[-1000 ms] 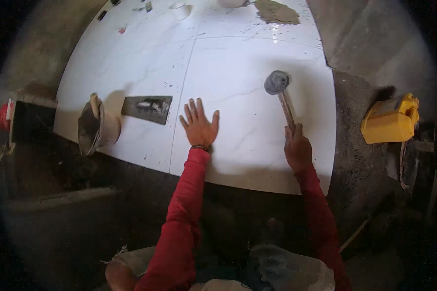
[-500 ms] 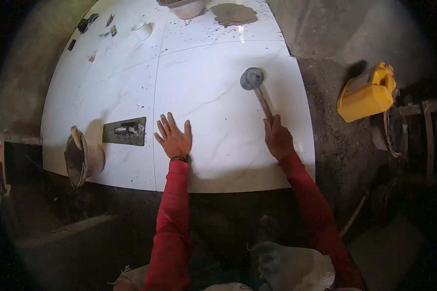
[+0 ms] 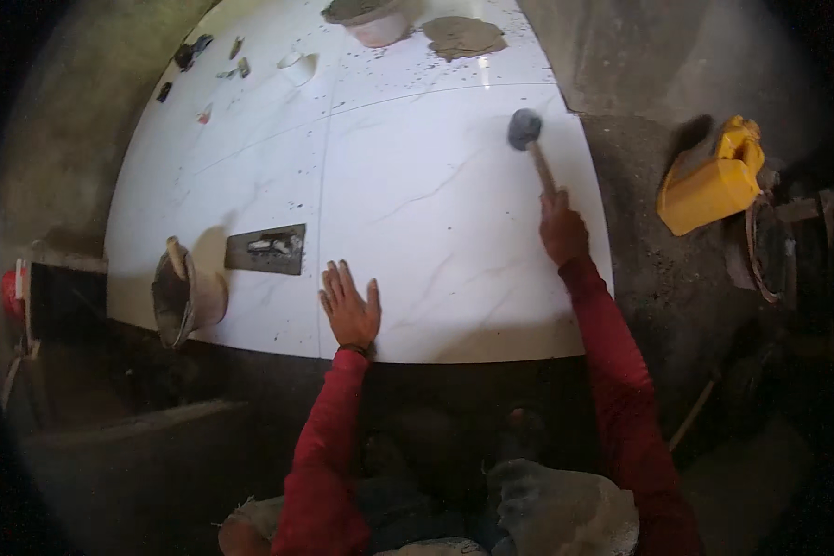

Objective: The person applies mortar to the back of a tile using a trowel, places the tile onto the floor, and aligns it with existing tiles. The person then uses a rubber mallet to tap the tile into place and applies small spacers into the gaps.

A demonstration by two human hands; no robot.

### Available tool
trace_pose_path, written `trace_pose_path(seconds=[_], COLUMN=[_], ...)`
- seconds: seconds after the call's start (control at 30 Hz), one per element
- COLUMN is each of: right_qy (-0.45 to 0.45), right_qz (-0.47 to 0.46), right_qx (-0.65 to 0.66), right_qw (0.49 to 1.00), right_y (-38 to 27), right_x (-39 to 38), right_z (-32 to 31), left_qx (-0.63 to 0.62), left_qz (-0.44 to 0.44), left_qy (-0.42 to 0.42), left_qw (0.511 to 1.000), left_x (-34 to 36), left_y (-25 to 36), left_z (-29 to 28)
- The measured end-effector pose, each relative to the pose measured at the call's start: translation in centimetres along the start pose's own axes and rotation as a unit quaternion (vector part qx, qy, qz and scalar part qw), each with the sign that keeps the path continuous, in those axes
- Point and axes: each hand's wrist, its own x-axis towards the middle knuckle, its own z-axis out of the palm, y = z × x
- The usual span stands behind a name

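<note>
My left hand point(image 3: 350, 310) lies flat on the white marble-veined tile point(image 3: 417, 246), fingers spread, near its front edge beside the seam. My right hand point(image 3: 562, 232) grips the wooden handle of a rubber mallet point(image 3: 524, 130), whose grey head is over the tile's far right part, slightly blurred; contact with the tile is unclear. Left of my left hand, a flat steel trowel point(image 3: 261, 261) rests on the neighbouring tile. Farther left stands a grimy bucket point(image 3: 208, 301) with a wooden handle sticking up from it.
A second bucket point(image 3: 380, 28), a patch of grey mortar point(image 3: 463, 37), a white cup point(image 3: 296, 68) and several small items lie on the far tiles. A yellow jerrycan point(image 3: 709, 195) is on the rough floor point(image 3: 635, 259) to the right, before another bucket point(image 3: 760, 269). Concrete walls flank the tiles.
My left hand has slid nearer the tile's front edge, still spread. My right hand has carried the mallet forward toward the far right corner. The view has shifted slightly.
</note>
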Motion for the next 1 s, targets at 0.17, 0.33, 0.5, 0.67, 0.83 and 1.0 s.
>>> trace_pose_path(seconds=[0.17,0.33,0.5,0.67,0.83,1.0], right_qy=[0.039,-0.203,-0.029,-0.106,-0.100,-0.045], right_qz=[-0.150,0.065,-0.047,-0.062,-0.188,-0.237], right_qx=[0.117,0.334,0.013,-0.078,-0.228,-0.018], right_qw=[0.981,0.918,0.998,0.989,0.950,0.970], right_y=[2.2,3.2,3.2,1.9,2.1,-9.6], right_x=[1.3,1.3,-1.1,-2.6,1.7,1.1], right_z=[0.0,0.3,0.8,-1.6,-4.1,-5.5], left_qx=[-0.023,-0.235,-0.499,-0.422,-0.191,-0.026], left_qz=[0.182,-0.198,-0.495,-0.472,-0.330,-0.040], left_qy=[-0.206,-0.685,-0.509,-0.392,-0.382,-0.407], left_qw=[0.961,0.661,0.496,0.667,0.842,0.912], left_x=[-3.5,-5.0,-13.4,-25.4,-32.7,-30.0], left_y=[-5.0,-11.5,-2.1,-7.6,-10.9,-12.7], left_z=[-6.1,-17.0,-32.0,-30.2,-29.9,-34.5])
